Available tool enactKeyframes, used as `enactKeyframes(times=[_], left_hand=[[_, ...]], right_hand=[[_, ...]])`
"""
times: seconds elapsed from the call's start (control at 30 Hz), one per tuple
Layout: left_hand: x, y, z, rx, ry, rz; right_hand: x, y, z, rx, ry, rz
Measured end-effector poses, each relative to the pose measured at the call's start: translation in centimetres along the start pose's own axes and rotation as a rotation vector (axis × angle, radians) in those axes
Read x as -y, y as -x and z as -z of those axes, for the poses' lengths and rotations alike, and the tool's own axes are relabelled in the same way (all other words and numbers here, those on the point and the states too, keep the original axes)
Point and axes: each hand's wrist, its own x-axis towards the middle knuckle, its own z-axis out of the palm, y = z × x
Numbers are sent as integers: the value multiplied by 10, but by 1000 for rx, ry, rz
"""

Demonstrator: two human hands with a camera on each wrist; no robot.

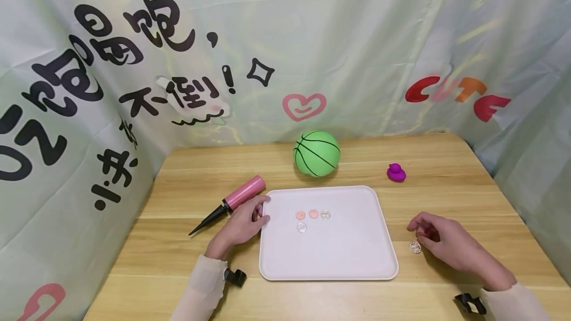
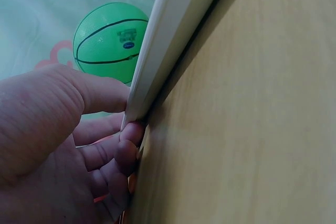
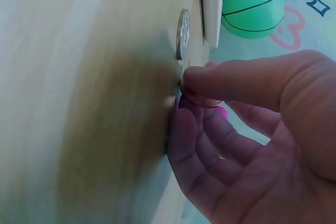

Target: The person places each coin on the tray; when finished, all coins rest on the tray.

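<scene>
- head view: find pale tray (image 1: 343,251) flat on tabletop (image 1: 482,212), at centre of the frame. count inside two copper-toned coins (image 1: 314,214) and two silver coins (image 1: 325,215), grouped in the tray's upper left part: three in a row, one silver below the row's left end.
- see left hand (image 1: 243,222) at the tray's upper left edge, pinching the rim between thumb and curled fingers. cannot tell how firmly.
- see right hand (image 1: 450,241) at right of frame, low over the tabletop, pinching a copper-toned coin (image 3: 206,102) between thumb and fingertips; shown clearly only in the right wrist view.
- note loose silver coin (image 1: 415,247) lying flat on the tabletop, just beside the right thumb.
- judge the held coin most at risk: thin, largely covered by the thumb, likely to slip or flip out under a slack pinch, perhaps rolling towards lower right of frame.
- suspect a low sweep of the right thumb could knock the loose silver coin away.
- expect the row to slide apart on tilting or tugging the rim; likewise on dropping a coin from too high.
- watch green ball (image 1: 316,153) above the tray, apart from it: could roll if bumped. mind pink pump (image 1: 245,192) just beside the left hand, easily nudged by a knuckle.
</scene>
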Motion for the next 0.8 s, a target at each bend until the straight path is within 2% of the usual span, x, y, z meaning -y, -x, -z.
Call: enactKeyframes(times=[0.17,0.23,0.3,0.5,0.67,0.8], left_hand=[[-6,-1,1,29,-24,75],[-6,-1,1,29,-33,78],[-5,-1,1,24,-31,63],[4,0,-1,3,5,6],[17,-2,-7,-6,3,-2],[16,-3,-7,-10,7,0]], right_hand=[[-1,-7,-1,-161,-21,40],[0,-10,0,-232,-35,48],[3,-14,0,-268,-54,49],[15,-27,0,-266,-82,71],[31,-39,-4,-240,-112,108],[46,-50,-7,-210,-139,139]])
